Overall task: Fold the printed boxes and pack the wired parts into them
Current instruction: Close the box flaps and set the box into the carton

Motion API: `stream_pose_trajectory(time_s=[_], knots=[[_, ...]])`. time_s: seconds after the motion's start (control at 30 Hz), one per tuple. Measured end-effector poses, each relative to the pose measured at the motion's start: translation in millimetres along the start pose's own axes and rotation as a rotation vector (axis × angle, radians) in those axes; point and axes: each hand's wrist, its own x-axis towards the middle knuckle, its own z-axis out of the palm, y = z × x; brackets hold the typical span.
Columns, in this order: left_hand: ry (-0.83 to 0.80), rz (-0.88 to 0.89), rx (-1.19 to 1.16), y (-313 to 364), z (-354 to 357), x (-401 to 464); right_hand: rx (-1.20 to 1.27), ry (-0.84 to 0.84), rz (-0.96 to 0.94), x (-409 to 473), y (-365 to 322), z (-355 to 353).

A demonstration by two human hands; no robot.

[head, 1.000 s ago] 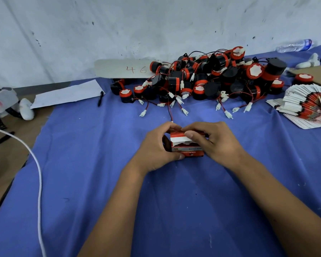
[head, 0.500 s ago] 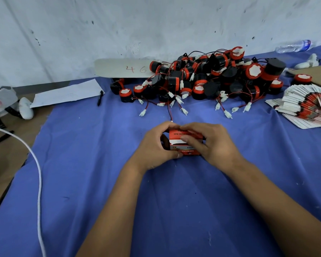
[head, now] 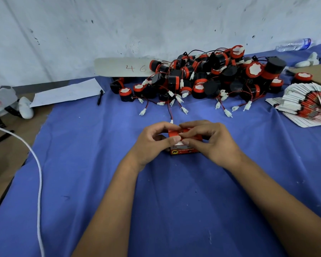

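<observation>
A small red printed box [head: 183, 151] stands on the blue cloth [head: 82, 164] in the middle of the table. My left hand [head: 152, 143] grips its left side, thumb pressed on the top flap. My right hand [head: 211, 141] holds its right side, fingers laid across the top. Most of the box is hidden by the fingers; what is inside cannot be seen. A heap of black and red wired parts [head: 208, 78] with white connectors lies behind it by the wall. Flat unfolded printed boxes [head: 308, 106] are fanned in a stack at the right.
A white paper sheet [head: 67, 92] and a black pen [head: 100, 97] lie at the back left. A white cable [head: 39, 175] runs down the left side. A card marked 46 [head: 122, 68] leans on the wall. A plastic bottle [head: 293, 45] lies at the far right.
The white inner flap seen earlier is now covered by the red top flap. Both hands have closed in over the top of the box, which stays in the same spot.
</observation>
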Motion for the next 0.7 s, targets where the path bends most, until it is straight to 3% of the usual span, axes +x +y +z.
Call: stream_pose_trajectory(time_s=[0.13, 0.33, 0.7], knots=[[0.059, 0.087, 0.056, 0.7, 0.0, 1.5, 0.002, 0.024, -0.040, 0.0, -1.9, 2.6], [0.198, 0.340, 0.348, -2.5, 5.3, 4.1, -0.034, 0.085, -0.045, 3.0, -0.5, 2.1], [0.305, 0.462, 0.659, -2.4, 7.5, 3.4, -0.005, 0.068, 0.053, 11.0, -4.2, -3.5]])
